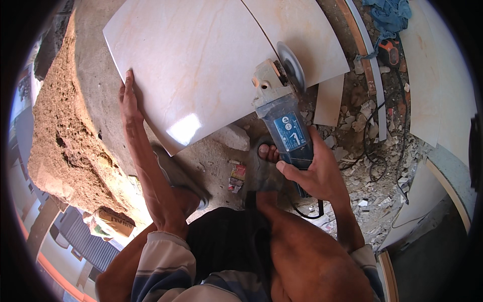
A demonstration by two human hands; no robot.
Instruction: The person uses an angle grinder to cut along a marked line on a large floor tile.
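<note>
My right hand (319, 168) is wrapped round the body of a blue angle grinder (288, 128). The grinder's round cutting disc (292, 65) stands on edge by a dark line that runs across a large glossy cream tile (196, 65). Whether the disc spins or touches the tile I cannot tell. At the tile's left edge, my left hand (130, 98) rests with its fingers stretched out along the rim. My thumb and palm there show only in part. A black power cord (307, 215) comes from the grinder's rear end.
Broken tile bits (359, 123) cover the ground at right, with a loose black cable among them. A narrow tile strip (329, 100) lies beneath the tile. An orange-black tool (389, 53), a blue cloth (387, 20) and another large tile (440, 65) are at far right. Sand (75, 126) is heaped at left.
</note>
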